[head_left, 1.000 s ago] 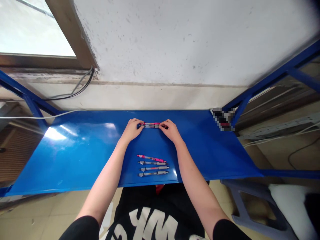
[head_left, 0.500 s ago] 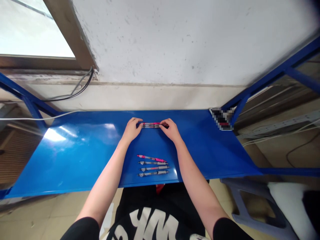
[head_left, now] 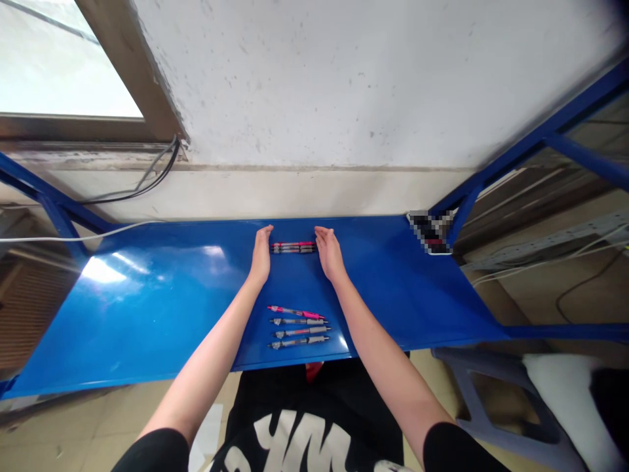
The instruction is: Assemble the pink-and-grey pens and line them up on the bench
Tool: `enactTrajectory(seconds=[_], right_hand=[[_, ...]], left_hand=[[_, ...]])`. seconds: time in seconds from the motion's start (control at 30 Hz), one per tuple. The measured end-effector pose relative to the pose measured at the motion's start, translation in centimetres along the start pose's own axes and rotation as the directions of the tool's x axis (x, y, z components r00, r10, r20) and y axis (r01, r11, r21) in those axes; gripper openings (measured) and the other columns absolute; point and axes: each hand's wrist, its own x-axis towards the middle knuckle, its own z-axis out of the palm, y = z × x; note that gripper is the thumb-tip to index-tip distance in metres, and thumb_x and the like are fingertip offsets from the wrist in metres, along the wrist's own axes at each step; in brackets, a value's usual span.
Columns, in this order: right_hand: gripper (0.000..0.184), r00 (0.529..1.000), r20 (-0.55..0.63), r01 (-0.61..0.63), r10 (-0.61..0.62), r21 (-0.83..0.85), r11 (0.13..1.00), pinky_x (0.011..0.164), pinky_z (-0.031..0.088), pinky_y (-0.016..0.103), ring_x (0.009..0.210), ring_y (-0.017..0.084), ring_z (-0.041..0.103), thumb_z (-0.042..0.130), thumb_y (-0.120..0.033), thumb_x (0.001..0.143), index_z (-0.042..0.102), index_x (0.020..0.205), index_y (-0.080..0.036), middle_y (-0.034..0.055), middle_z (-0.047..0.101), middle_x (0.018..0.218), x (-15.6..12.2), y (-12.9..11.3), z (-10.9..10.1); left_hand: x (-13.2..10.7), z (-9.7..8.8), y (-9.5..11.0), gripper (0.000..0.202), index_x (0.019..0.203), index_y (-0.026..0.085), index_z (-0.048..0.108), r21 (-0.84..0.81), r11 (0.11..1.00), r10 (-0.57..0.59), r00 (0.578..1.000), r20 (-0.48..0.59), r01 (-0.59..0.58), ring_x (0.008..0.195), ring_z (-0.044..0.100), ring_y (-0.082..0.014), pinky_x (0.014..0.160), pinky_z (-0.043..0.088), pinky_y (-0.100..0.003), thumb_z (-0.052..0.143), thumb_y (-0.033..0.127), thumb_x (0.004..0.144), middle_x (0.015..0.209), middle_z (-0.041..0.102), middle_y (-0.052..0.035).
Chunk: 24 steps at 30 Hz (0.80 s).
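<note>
A small bundle of pens (head_left: 293, 247), pink and grey, lies near the back of the blue shelf board (head_left: 162, 295). My left hand (head_left: 261, 252) stands on edge at the bundle's left end, fingers straight and together. At the right end my right hand (head_left: 329, 252) stands the same way. Both palms face the pens and hold nothing. Closer to me, a row of several pens (head_left: 299, 326) lies side by side near the board's front edge, a pink one at the back.
A white wall rises behind the board, with a window and cables (head_left: 147, 177) at the left. Blue frame bars (head_left: 531, 147) run at both sides. A pixelated small object (head_left: 432, 231) sits at the board's back right corner. A grey stool (head_left: 501, 400) stands at the lower right.
My hands have let go of the far pen bundle. The fingers uncurled and now stand flat on edge at either end of it. The pens stay where they were.
</note>
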Motion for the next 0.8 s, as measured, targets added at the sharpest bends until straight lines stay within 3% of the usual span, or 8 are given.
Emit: enactTrajectory(seconds=[0.17, 0.33, 0.5, 0.57, 0.63, 0.7, 0.77, 0.8], right_hand=[[0.080, 1.000, -0.009, -0.010, 0.010, 0.077, 0.997, 0.113, 0.047, 0.049, 0.144, 0.026, 0.052, 0.018, -0.082, 0.095, 0.059, 0.132, -0.024, 0.0172, 0.057, 0.149, 0.1, 0.0, 0.4], [0.071, 0.997, -0.046, -0.048, 0.054, 0.115, 0.992, 0.114, 0.044, 0.050, 0.142, 0.026, 0.053, 0.028, -0.078, 0.096, 0.062, 0.128, -0.024, 0.0157, 0.064, 0.139, -0.4, -1.0, 0.3], [0.052, 0.994, -0.075, 0.073, -0.083, -0.134, 0.988, 0.110, 0.046, 0.043, 0.123, 0.026, 0.063, 0.056, -0.067, 0.090, 0.067, 0.113, -0.022, 0.0116, 0.070, 0.126, -1.0, -4.5, -1.6], [0.039, 0.991, 0.096, 0.113, -0.092, -0.242, 0.964, 0.102, 0.050, 0.042, 0.105, 0.025, 0.068, 0.063, -0.058, 0.088, 0.069, 0.099, -0.021, 0.0089, 0.074, 0.107, -1.9, -6.8, -2.5], [0.027, 0.923, 0.386, 0.130, 0.010, -0.337, 0.933, 0.093, 0.052, 0.039, 0.094, 0.023, 0.068, 0.065, -0.049, 0.089, 0.070, 0.091, -0.022, 0.0054, 0.074, 0.096, -3.4, -9.1, -3.1], [0.020, 0.786, 0.593, 0.114, 0.174, -0.417, 0.902, 0.088, 0.052, 0.037, 0.090, 0.022, 0.068, 0.070, -0.042, 0.087, 0.071, 0.090, -0.022, 0.0041, 0.073, 0.095, -5.6, -10.8, -3.2], [0.021, 0.681, 0.670, 0.123, 0.296, -0.503, 0.856, 0.083, 0.052, 0.035, 0.089, 0.022, 0.067, 0.076, -0.039, 0.082, 0.071, 0.095, -0.022, 0.0043, 0.072, 0.096, -7.8, -11.6, -3.1], [0.023, 0.653, 0.684, 0.162, 0.324, -0.545, 0.823, 0.084, 0.051, 0.035, 0.092, 0.023, 0.066, 0.079, -0.038, 0.080, 0.072, 0.097, -0.023, 0.0050, 0.070, 0.100, -8.8, -11.6, -3.0]], left_hand=[[0.0, 0.7, -0.5, 0.047, 0.132, 0.027, 0.058, 0.048, 0.998, 0.046, 0.997, 0.063, -0.049, 0.136, 0.057, -0.0196, 0.112, 0.048, -0.038, 0.037, 0.059, 0.105, 0.140, 0.064, -0.0081], [0.1, 0.9, -1.3, 0.052, 0.133, 0.026, 0.057, -0.147, 0.989, -0.002, 1.000, 0.028, 0.006, 0.143, 0.051, -0.0199, 0.118, 0.042, -0.040, 0.031, 0.062, 0.106, 0.147, 0.059, -0.0084], [0.2, 0.8, -1.4, 0.055, 0.122, 0.024, 0.062, -0.501, 0.862, -0.120, 0.991, -0.052, 0.078, 0.144, 0.050, -0.0221, 0.123, 0.035, -0.041, 0.032, 0.066, 0.103, 0.145, 0.061, -0.0099], [0.4, 0.4, -1.2, 0.053, 0.117, 0.023, 0.063, -0.521, 0.849, -0.145, 0.987, -0.073, 0.086, 0.139, 0.055, -0.0224, 0.121, 0.037, -0.042, 0.035, 0.066, 0.103, 0.141, 0.064, -0.0109], [0.6, -0.2, -0.9, 0.049, 0.110, 0.021, 0.065, -0.496, 0.865, -0.150, 0.982, -0.111, 0.076, 0.130, 0.062, -0.0224, 0.115, 0.043, -0.040, 0.038, 0.061, 0.103, 0.132, 0.067, -0.0120], [0.8, -0.8, -0.6, 0.038, 0.101, 0.019, 0.066, -0.443, 0.894, -0.155, 0.976, -0.156, 0.072, 0.117, 0.067, -0.0222, 0.105, 0.050, -0.038, 0.047, 0.052, 0.102, 0.120, 0.071, -0.0120], [1.0, -1.3, -0.2, 0.027, 0.093, 0.018, 0.065, -0.379, 0.922, -0.161, 0.968, -0.190, 0.079, 0.106, 0.069, -0.0211, 0.092, 0.054, -0.033, 0.053, 0.041, 0.098, 0.108, 0.073, -0.0102], [1.1, -1.6, -0.1, 0.022, 0.090, 0.018, 0.065, -0.353, 0.932, -0.161, 0.967, -0.199, 0.083, 0.101, 0.070, -0.0202, 0.086, 0.054, -0.031, 0.054, 0.037, 0.097, 0.104, 0.073, -0.0091]])
